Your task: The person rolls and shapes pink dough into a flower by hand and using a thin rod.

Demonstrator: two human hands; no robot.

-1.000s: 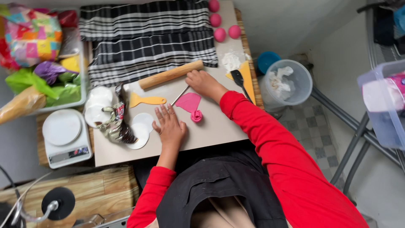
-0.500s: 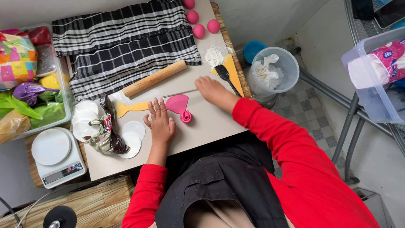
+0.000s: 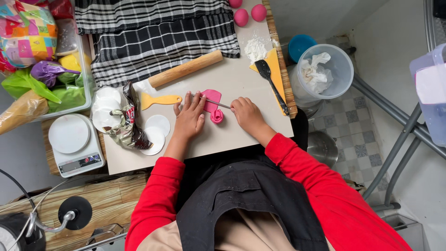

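Observation:
A flat piece of pink dough (image 3: pixel 212 101) lies on the beige work board (image 3: pixel 232 135), with a small rolled pink lump (image 3: pixel 217 116) at its near end. My left hand (image 3: pixel 189 117) rests flat beside the dough on its left, fingertips at its edge. My right hand (image 3: pixel 246 113) grips a thin metal tool (image 3: pixel 214 102) that lies across the dough. A wooden rolling pin (image 3: pixel 186 69) lies farther back, and a yellow scraper (image 3: pixel 159 100) sits left of my left hand.
Black-and-white checked cloths (image 3: pixel 158 32) cover the board's far side, with pink dough balls (image 3: pixel 248 14) and a flour pile (image 3: pixel 254 48) near them. A black spatula (image 3: pixel 273 84) lies on a yellow card. White discs (image 3: pixel 155 132), a foil wrapper (image 3: pixel 126 123), a scale (image 3: pixel 74 144) and a tub (image 3: pixel 325 69) stand around.
My right hand came back from the board's right side to the pink dough, now holding the thin metal tool across it. My left hand shifted slightly toward the dough.

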